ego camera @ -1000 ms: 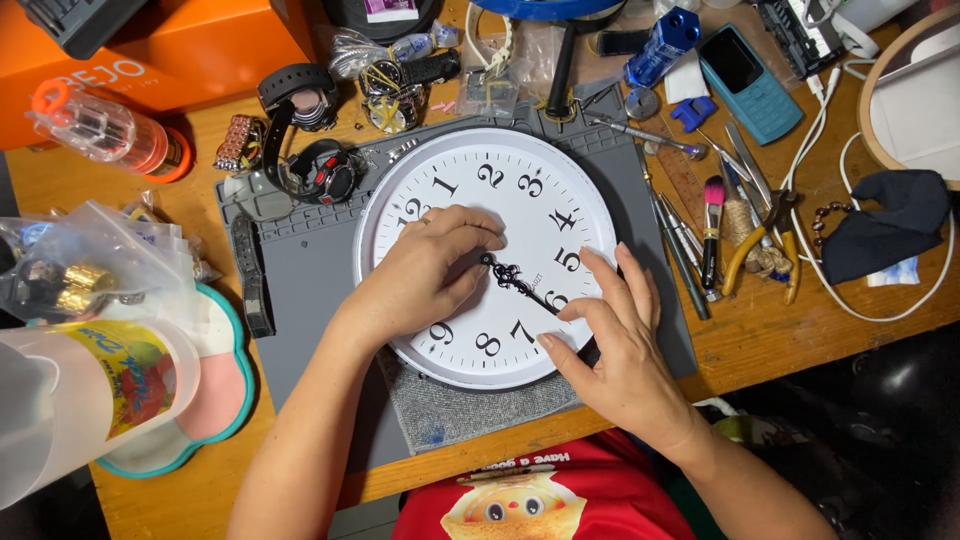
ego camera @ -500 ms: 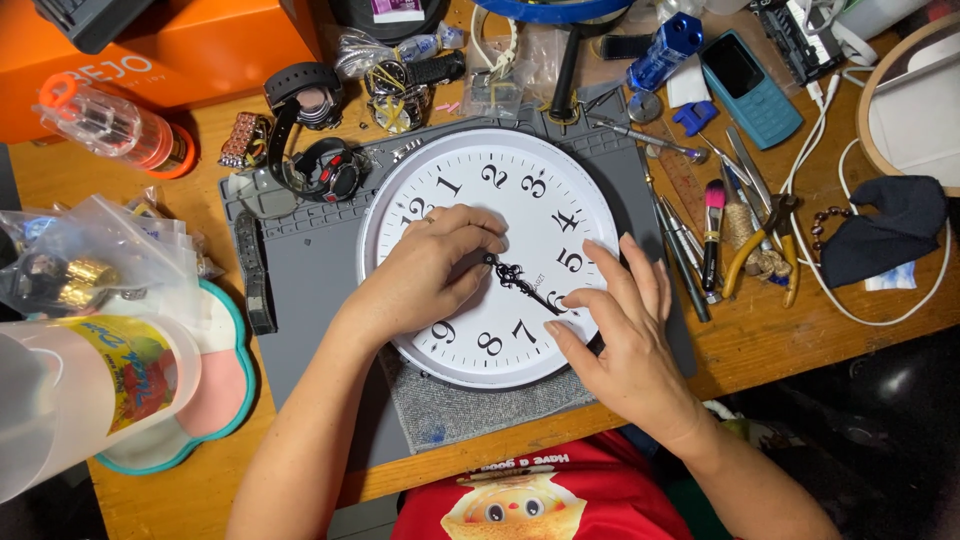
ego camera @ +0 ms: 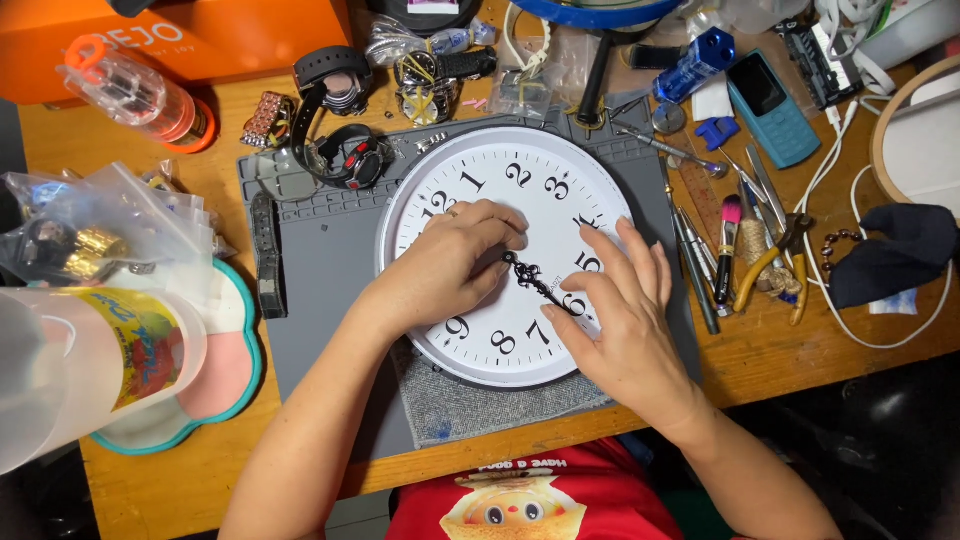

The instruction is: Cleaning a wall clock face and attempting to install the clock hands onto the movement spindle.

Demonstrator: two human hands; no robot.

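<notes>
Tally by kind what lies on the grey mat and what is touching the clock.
White wall clock: 1
Black clock hands: 1 set
Wristwatches at the mat's top left: 2
Person's hands on the dial, left hand and right hand: 2
Total: 6

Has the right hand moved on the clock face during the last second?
No clear move: the right hand still lies flat on the lower right of the white clock face, fingertips by the black clock hands.

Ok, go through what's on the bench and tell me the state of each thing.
Clock: face up on the mat, uncovered.
Clock hands: on the dial, pinched.
Left hand: on the dial, at the hub.
Right hand: fingers spread, touching a clock hand.
Phone: screen dark.
Pliers: lying closed.
</notes>
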